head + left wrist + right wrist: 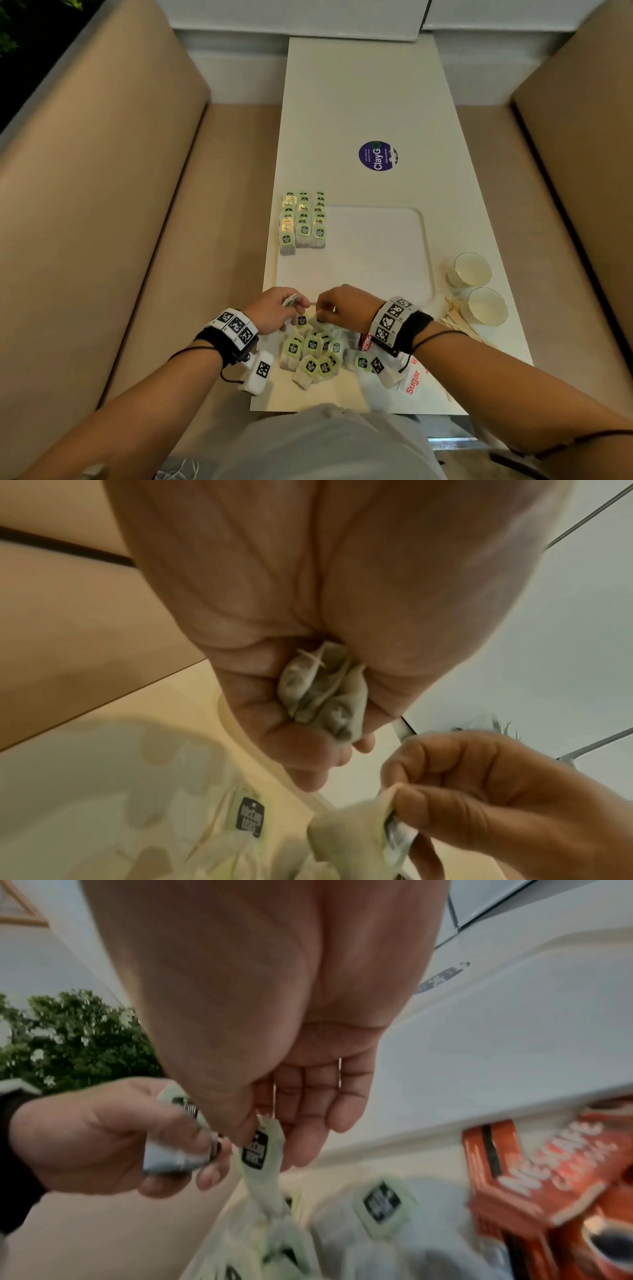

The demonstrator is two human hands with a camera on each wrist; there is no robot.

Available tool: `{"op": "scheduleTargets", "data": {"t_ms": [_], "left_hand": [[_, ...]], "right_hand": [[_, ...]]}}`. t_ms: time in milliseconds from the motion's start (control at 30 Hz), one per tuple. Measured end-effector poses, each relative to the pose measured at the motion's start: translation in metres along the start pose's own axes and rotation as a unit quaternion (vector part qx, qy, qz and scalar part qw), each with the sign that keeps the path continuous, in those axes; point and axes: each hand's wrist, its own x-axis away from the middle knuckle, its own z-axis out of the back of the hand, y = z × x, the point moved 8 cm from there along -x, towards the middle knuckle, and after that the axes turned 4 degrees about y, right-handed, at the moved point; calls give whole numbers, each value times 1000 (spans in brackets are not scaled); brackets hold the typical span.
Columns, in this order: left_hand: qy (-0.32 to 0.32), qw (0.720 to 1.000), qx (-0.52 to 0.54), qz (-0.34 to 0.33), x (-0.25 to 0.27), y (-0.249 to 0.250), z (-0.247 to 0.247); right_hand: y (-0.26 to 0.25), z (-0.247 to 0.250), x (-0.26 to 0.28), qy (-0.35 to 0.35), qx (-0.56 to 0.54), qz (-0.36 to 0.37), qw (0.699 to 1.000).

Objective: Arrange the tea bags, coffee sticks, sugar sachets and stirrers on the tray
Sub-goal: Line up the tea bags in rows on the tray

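A white tray [376, 253] lies on the table with three rows of green-tagged tea bags [303, 219] along its left side. Near the table's front edge is a loose pile of tea bags [313, 353]. My left hand [277, 308] grips a small bunch of tea bags [322, 693] in its curled fingers. My right hand [342, 306], just right of it, pinches the green tag of one tea bag [262, 1148] and lifts it out of the pile. Red coffee sticks [534, 1164] lie under my right wrist. A sugar sachet [412, 382] sits at the front right.
Two white cups [471, 270] stand right of the tray, with wooden stirrers [455, 318] beside them. A round purple sticker [376, 156] marks the table farther back. Tan bench seats [102, 205] flank the table on both sides.
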Motion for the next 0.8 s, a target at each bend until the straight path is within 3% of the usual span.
{"op": "scheduleTargets", "data": {"t_ms": [167, 300, 500, 800], "left_hand": [[13, 997, -25, -74, -2, 17, 1], [47, 995, -14, -92, -6, 24, 7], [68, 995, 22, -71, -9, 25, 10], [59, 996, 16, -63, -16, 22, 12]], "right_hand": [[-1, 27, -3, 50, -33, 24, 998], [0, 44, -4, 90, -81, 19, 992], [10, 50, -6, 149, -188, -38, 970], [14, 34, -14, 150, -207, -63, 965]]}}
